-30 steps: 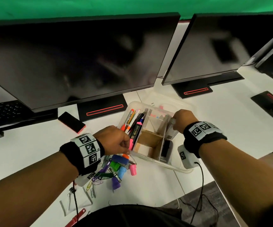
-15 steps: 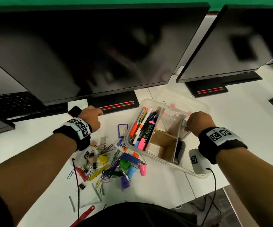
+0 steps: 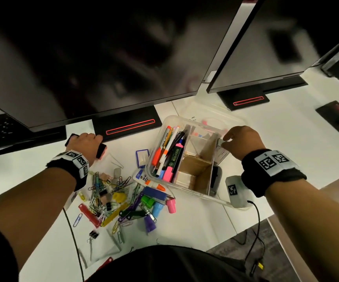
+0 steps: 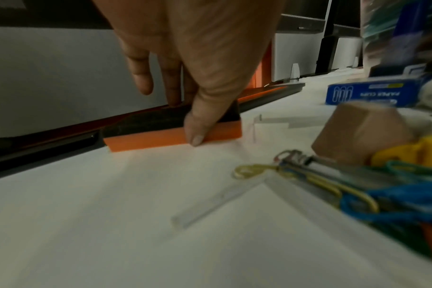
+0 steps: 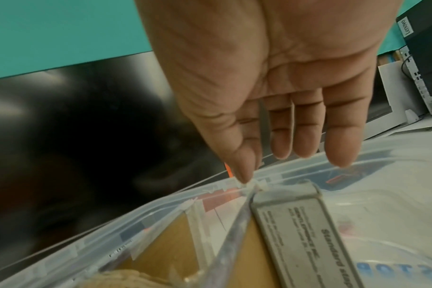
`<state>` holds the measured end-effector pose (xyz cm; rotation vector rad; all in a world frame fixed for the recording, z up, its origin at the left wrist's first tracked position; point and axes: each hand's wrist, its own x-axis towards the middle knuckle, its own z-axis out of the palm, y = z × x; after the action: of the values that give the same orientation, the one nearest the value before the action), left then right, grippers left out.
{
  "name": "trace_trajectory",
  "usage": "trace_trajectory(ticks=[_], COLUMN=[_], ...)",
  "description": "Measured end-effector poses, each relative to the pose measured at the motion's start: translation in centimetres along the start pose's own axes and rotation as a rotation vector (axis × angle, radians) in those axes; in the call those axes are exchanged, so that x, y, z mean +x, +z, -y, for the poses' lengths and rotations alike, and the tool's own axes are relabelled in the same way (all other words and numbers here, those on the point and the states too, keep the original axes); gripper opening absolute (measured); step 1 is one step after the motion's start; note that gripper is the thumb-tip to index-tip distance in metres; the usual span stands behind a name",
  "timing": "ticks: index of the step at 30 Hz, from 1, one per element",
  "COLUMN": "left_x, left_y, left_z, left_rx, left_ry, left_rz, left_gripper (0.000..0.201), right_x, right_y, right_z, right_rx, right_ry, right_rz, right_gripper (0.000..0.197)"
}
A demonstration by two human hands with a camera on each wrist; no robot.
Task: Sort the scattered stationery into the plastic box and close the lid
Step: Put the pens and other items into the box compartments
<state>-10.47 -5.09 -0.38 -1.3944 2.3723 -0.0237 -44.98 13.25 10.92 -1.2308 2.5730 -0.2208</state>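
White desk (image 3: 276,139): L hand (image 3: 85,143) fingers grip 1 eraser (image 4: 170,136); R hand (image 3: 243,140) fingers relaxed, 1 box (image 3: 195,193).

Black-topped orange eraser block (image 4: 175,134), clear plastic box (image 3: 193,192) with brown cardboard dividers (image 3: 197,169), pink highlighter (image 3: 169,173), white desk (image 3: 266,143), black monitors (image 3: 95,58) with red-lined bases (image 3: 130,126), black-and-white patterned wristbands (image 3: 271,161), multicoloured paper clips (image 3: 99,192)

The plastic box (image 3: 187,188) is set at the centre of the desk (image 3: 215,216), before the monitors (image 3: 87,58). Markers (image 3: 170,153) are held in its 9 o'clock compartment. A pile of paper clips (image 3: 103,190) is spread at its 8 o'clock, and an eraser block (image 3: 101,151) is placed at 9 o'clock, beside a monitor base (image 3: 127,124).
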Motion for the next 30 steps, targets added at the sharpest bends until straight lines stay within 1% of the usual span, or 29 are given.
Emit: trace_trajectory(ticks=[3,5,7,9,11,13,14,16,18,22,25,28,30], left_x=[-0.8,-1.7,-3.1,-4.8,-6.6,-7.9,-8.3,-8.7,-8.9,-8.9,-8.8,-7.9,-6.9], left_y=[-2.3,-5.0,-8.0,-10.5,-12.0,-13.0,-13.3,-13.8,-14.0,-14.3,-14.3,-13.6,-12.7], left_z=[-0.1,-1.3,-3.4,-6.3,-9.2,-11.5,-12.5,-14.0,-15.1,-17.0,-18.1,-17.7,-16.4], left_rx=[-0.052,-0.143,-0.218,-0.291,-0.387,-0.485,-0.523,-0.572,-0.598,-0.62,-0.648,-0.552,-0.436], left_ry=[0.025,0.06,0.138,0.28,0.424,0.494,0.505,0.525,0.534,0.576,0.593,0.533,0.452], left_rz=[-0.061,-0.159,-0.268,-0.348,-0.414,-0.468,-0.483,-0.486,-0.463,-0.458,-0.433,-0.361,-0.28], left_gripper=[0.045,0.05,0.051,0.052,0.053,0.052,0.052,0.054,0.056,0.056,0.062,0.064,0.064], right_x=[-0.5,-1.0,-1.9,-2.9,-4.1,-5.0,-5.4,-5.9,-6.3,-6.9,-6.8,-6.2,-5.8], right_y=[-0.5,-0.8,-1.1,-1.4,-1.9,-2.3,-2.6,-3.2,-3.8,-4.1,-4.7,-6.3,-7.4], right_z=[0.9,1.8,2.9,4.1,5.1,5.2,5.1,4.6,4.0,3.1,2.4,0.9,-0.5], right_rx=[0.097,0.175,0.275,0.438,0.594,0.65,0.679,0.747,0.761,0.605,0.523,0.403,0.279], right_ry=[-0.018,-0.069,-0.122,-0.146,-0.109,-0.073,-0.067,-0.069,-0.066,-0.097,-0.075,-0.003,0.059], right_rz=[-0.056,-0.082,-0.057,0.044,0.202,0.337,0.374,0.371,0.327,0.204,0.15,0.121,0.103], right_gripper=[0.013,0.013,0.017,0.023,0.025,0.022,0.019,0.012,0.012,0.025,0.024,0.025,0.028])
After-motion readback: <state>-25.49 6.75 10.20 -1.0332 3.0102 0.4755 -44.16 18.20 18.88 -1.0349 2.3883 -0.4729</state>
